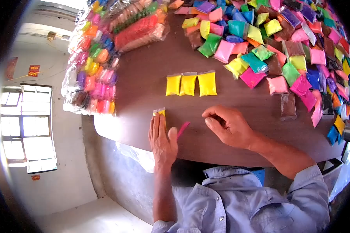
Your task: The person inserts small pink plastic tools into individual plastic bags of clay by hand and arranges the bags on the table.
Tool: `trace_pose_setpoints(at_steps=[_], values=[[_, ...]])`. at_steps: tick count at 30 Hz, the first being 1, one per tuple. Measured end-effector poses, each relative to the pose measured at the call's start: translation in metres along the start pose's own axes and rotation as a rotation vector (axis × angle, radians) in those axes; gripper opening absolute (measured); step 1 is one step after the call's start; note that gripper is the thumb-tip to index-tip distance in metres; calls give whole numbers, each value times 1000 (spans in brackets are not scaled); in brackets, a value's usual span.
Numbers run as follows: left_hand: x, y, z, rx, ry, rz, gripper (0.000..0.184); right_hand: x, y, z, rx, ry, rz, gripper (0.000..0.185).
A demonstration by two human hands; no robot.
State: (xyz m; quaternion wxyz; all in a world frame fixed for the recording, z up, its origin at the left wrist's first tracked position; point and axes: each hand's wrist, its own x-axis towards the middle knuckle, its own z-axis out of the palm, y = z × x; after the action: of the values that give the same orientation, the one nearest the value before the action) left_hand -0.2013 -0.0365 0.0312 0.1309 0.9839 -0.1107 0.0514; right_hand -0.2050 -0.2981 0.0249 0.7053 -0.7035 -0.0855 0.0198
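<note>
My left hand (161, 141) lies flat with straight fingers over a small yellow packet (162, 112), and most of that packet is hidden under it. Beside its thumb a thin pink strip (184, 129) rests on the table. To the right, my right hand (231, 126) hovers with curled fingers, thumb tip close to the index finger, and nothing shows between them. Beyond both hands, three yellow packets line up: a left one (173, 85), a middle one (188, 85) touching it, and a right one (207, 84) slightly apart.
A large heap of colourful packets (256, 42) covers the back right of the brown table (144, 85). Bundled packets in clear plastic (93, 70) stand along the left edge, with a red and peach bundle (140, 33) behind. A brown packet (288, 106) lies right of my right hand.
</note>
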Motion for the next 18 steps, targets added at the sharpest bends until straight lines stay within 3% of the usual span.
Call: trace_pose_setpoints(at_steps=[5, 12, 15, 18], values=[[-1, 0, -9, -30, -21, -39, 60, -2, 3, 1, -10, 24, -33, 12], [-6, 0, -21, -84, 180, -36, 56, -1, 2, -1, -29, 25, -52, 11], [-13, -4, 3, -10, 5, 17, 64, -1, 4, 0, -21, 25, -65, 11], [-16, -1, 7, 1, 17, 4, 67, -2, 3, 0, -7, 14, -8, 13]])
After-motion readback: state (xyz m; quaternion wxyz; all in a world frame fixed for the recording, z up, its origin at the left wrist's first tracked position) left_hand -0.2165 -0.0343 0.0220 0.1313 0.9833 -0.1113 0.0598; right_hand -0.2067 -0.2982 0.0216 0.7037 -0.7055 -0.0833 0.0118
